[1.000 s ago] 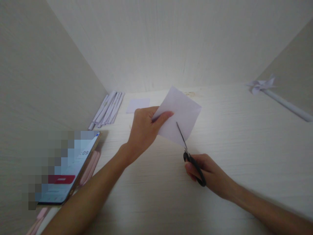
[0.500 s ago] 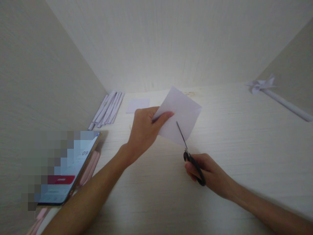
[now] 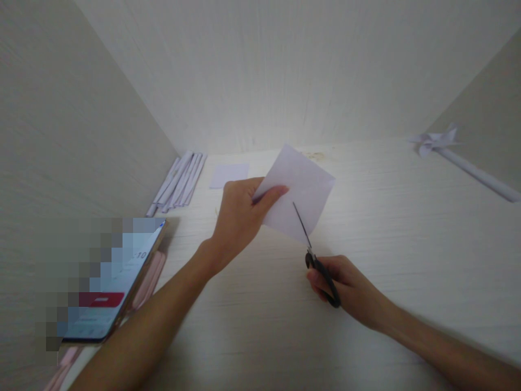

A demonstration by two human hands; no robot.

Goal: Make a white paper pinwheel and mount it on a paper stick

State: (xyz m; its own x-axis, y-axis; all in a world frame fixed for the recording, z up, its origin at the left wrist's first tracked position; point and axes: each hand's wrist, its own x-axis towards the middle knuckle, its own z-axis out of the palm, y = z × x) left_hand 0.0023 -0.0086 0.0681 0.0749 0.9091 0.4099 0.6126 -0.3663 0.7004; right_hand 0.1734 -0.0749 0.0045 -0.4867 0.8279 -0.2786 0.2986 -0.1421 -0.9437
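Observation:
Between the thumb and fingers of my left hand (image 3: 242, 212) is a square sheet of white paper (image 3: 307, 179), held up with one corner pointing away from me. The fingers behind the sheet are hidden. My right hand (image 3: 345, 288) grips black-handled scissors (image 3: 329, 285), fingers wrapped round the loops. One thin blade lies across the front of the paper, running from the near corner towards the middle; the other blade is hidden behind the sheet.
At the back left lies a stack of rolled paper sticks (image 3: 179, 182), beside a flat paper square (image 3: 230, 176). A phone (image 3: 122, 282) leans at the left on a pink stand (image 3: 150, 279). A paper pinwheel (image 3: 435, 142) on a rolled stick rests against the right wall.
Both hands, the paper and the scissors are almost where they were, with only a tiny shift left. The number on the phone screen has gone from 09 to 10.

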